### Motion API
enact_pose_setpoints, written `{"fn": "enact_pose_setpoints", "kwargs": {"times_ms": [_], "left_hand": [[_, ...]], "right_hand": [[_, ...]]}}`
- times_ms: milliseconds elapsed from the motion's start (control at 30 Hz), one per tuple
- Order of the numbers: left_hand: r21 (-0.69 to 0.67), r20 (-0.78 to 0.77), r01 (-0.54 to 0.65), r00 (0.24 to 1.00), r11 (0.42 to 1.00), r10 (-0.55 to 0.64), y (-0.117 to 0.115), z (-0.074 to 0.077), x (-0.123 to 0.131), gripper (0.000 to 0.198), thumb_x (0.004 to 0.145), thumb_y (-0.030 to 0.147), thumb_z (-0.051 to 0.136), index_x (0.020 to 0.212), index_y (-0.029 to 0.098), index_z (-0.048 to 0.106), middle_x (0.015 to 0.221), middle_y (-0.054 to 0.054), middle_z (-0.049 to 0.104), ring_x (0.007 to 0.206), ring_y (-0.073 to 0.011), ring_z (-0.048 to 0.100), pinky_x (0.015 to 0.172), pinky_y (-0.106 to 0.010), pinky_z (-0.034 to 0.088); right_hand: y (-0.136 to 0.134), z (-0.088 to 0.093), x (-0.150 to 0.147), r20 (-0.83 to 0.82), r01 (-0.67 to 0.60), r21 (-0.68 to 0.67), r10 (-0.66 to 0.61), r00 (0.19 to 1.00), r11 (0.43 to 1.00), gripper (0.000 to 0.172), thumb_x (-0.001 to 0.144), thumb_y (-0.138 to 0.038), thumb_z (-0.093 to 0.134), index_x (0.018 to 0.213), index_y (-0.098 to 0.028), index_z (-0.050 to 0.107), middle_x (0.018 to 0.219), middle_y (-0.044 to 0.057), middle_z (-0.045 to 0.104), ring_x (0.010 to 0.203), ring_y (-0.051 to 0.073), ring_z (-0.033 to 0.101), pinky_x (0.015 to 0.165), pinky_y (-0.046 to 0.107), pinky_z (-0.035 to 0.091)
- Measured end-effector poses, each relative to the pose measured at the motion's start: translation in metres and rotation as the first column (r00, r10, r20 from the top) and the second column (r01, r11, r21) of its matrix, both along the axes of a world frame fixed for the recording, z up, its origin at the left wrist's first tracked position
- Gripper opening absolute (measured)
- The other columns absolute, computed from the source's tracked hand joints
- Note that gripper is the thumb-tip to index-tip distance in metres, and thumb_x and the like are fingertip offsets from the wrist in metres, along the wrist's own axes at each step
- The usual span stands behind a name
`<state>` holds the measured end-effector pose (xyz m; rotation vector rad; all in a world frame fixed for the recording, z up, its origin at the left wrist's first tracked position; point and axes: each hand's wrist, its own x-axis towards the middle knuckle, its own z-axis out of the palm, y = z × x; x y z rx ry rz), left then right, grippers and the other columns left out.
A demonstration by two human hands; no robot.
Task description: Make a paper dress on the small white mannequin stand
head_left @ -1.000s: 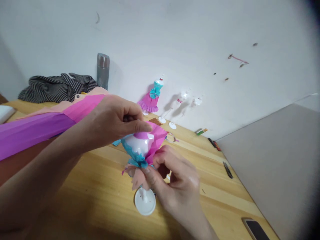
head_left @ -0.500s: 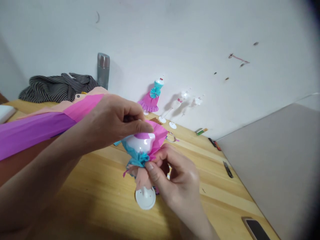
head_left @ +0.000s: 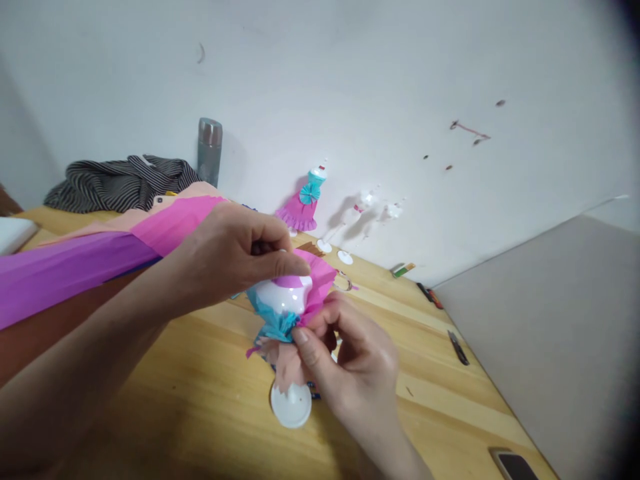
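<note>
A small white dress-form mannequin (head_left: 283,297) leans in front of me, its round base (head_left: 291,405) low over the table. Around its middle is gathered blue crepe paper (head_left: 275,327), with pale peach paper (head_left: 287,370) hanging below. Pink crepe paper (head_left: 321,277) fans out along its right side. My left hand (head_left: 233,250) is closed at the upper end of the mannequin, thumb and forefinger together; the exact grip is partly hidden. With thumb and fingers, my right hand (head_left: 350,357) pinches the pink paper against the mannequin's waist, beside the blue gathers.
By the wall stand a dressed mannequin (head_left: 305,200) and two bare ones (head_left: 367,200). Paper sheets (head_left: 75,267), a striped cloth (head_left: 125,183) and a flask (head_left: 210,150) are at left. A utility knife (head_left: 457,347) and a phone (head_left: 513,463) lie at right.
The view has shifted slightly, so the background sits lower. Both hands keep nearly the same hold on the mannequin and its paper, and the mannequin's base appears a little lower.
</note>
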<state>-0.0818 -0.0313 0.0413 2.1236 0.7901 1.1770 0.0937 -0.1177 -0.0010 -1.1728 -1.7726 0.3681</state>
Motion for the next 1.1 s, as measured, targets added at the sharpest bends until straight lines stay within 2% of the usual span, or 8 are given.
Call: {"fn": "enact_pose_setpoints", "kwargs": {"times_ms": [133,300,433,500,633,767,967,1100], "left_hand": [[-0.015,0.007,0.015,1.0,1.0,-0.015,-0.002,-0.001,-0.001,0.026,0.077,0.028,0.065,0.055,0.015,0.06,0.048,0.005,0.046,0.044,-0.0053,0.036,0.038,-0.019,0.027],[-0.024,0.016,0.024,1.0,0.999,-0.024,-0.004,0.0,-0.002,0.024,0.078,0.028,0.066,0.058,0.015,0.062,0.047,0.005,0.048,0.044,-0.005,0.037,0.038,-0.018,0.028],[0.026,0.019,-0.021,1.0,0.999,0.021,-0.007,0.005,-0.006,0.026,0.077,0.029,0.068,0.057,0.014,0.063,0.046,0.005,0.048,0.044,-0.0041,0.035,0.037,-0.017,0.026],[0.064,0.008,-0.032,0.999,0.997,0.032,-0.009,0.008,-0.009,0.027,0.078,0.028,0.068,0.056,0.014,0.063,0.045,0.006,0.047,0.043,-0.0035,0.034,0.037,-0.016,0.026],[0.168,-0.015,-0.011,1.0,0.986,0.014,-0.015,0.012,-0.012,0.024,0.077,0.023,0.068,0.055,0.014,0.062,0.043,0.008,0.042,0.041,-0.0027,0.032,0.037,-0.015,0.025],[0.309,-0.057,0.017,0.998,0.951,0.0,-0.022,0.015,-0.012,0.023,0.077,0.023,0.07,0.057,0.015,0.061,0.047,0.008,0.045,0.043,-0.0021,0.033,0.04,-0.014,0.028],[0.376,-0.127,0.019,0.991,0.926,0.032,-0.03,0.018,-0.012,0.027,0.079,0.026,0.068,0.056,0.016,0.059,0.05,0.007,0.049,0.045,-0.0031,0.038,0.044,-0.015,0.031],[0.354,-0.125,0.034,0.992,0.935,0.012,-0.031,0.018,-0.012,0.025,0.079,0.024,0.068,0.057,0.016,0.059,0.05,0.006,0.05,0.046,-0.0031,0.039,0.044,-0.015,0.032]], "right_hand": [[0.003,-0.001,-0.002,-0.05,0.026,-0.028,-0.028,0.998,0.999,0.024,0.083,-0.023,0.062,0.063,-0.02,0.05,0.056,-0.005,0.045,0.052,0.01,0.042,0.048,0.024,0.033],[0.0,0.001,0.003,-0.117,-0.068,-0.075,0.059,0.991,0.995,0.024,0.084,-0.023,0.063,0.065,-0.02,0.05,0.058,-0.006,0.044,0.052,0.009,0.04,0.049,0.023,0.032],[-0.003,0.003,0.012,-0.174,-0.115,0.002,0.114,0.978,0.993,0.017,0.085,-0.018,0.061,0.07,-0.02,0.053,0.063,-0.004,0.046,0.055,0.009,0.042,0.048,0.022,0.033],[-0.003,0.004,0.015,-0.198,-0.108,0.066,0.119,0.973,0.992,0.007,0.084,-0.015,0.061,0.086,-0.022,0.06,0.065,-0.004,0.047,0.056,0.009,0.043,0.047,0.021,0.033],[-0.004,0.005,0.016,-0.156,-0.153,0.116,0.17,0.973,0.981,0.047,0.082,-0.01,0.06,0.125,-0.027,0.053,0.071,-0.003,0.05,0.059,0.011,0.046,0.048,0.023,0.038],[-0.007,0.009,0.014,-0.137,-0.222,0.066,0.23,0.964,0.973,0.048,0.084,-0.012,0.059,0.127,-0.029,0.049,0.066,-0.005,0.047,0.053,0.011,0.044,0.044,0.022,0.036],[-0.021,0.016,0.01,-0.086,-0.125,0.143,0.138,0.987,0.982,0.019,0.084,-0.01,0.059,0.095,-0.026,0.062,0.059,-0.004,0.047,0.045,0.01,0.042,0.042,0.024,0.034],[-0.018,0.018,0.013,-0.228,0.016,0.184,0.027,0.973,0.983,0.03,0.086,-0.015,0.058,0.113,-0.029,0.06,0.062,-0.004,0.049,0.051,0.012,0.046,0.042,0.022,0.035]]}}
